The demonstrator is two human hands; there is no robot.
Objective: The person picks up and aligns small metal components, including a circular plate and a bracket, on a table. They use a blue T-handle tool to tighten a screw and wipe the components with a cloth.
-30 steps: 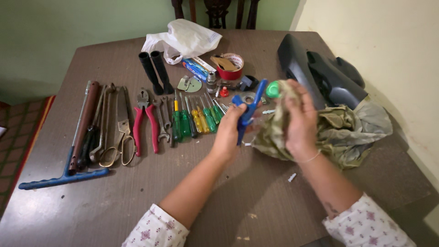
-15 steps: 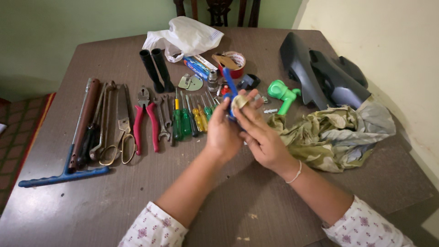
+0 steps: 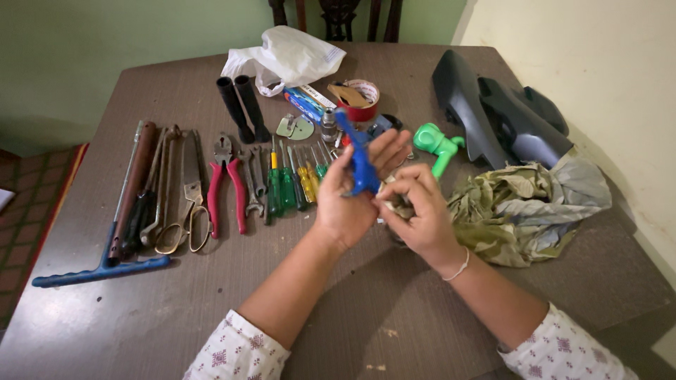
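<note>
In the head view, a blue plastic tool (image 3: 360,160) is held upright above the middle of the brown table (image 3: 98,331), near the row of tools. It is gripped by the left hand (image 3: 352,200), whose fingers are closed around its lower part while the upper end sticks out above them. The right hand (image 3: 417,214) is placed just beside it, its fingers (image 3: 405,184) curled together against the base of the tool and pinched on a fold of the crumpled olive cloth (image 3: 524,211), which is spread toward the right edge. A green plastic fitting (image 3: 436,144) is seen just beyond the hands, on the table. Further toward the far right corner a black moulded cover (image 3: 500,116) is laid. Left of the hands, a row of screwdrivers (image 3: 292,179) with green and yellow handles, red-handled pliers (image 3: 227,184) and scissors (image 3: 186,211) is set out, with a long blue T-handled bar (image 3: 105,264) near the left edge. By the far edge a white plastic bag (image 3: 285,56) and a roll of tape (image 3: 359,98) are seen
</note>
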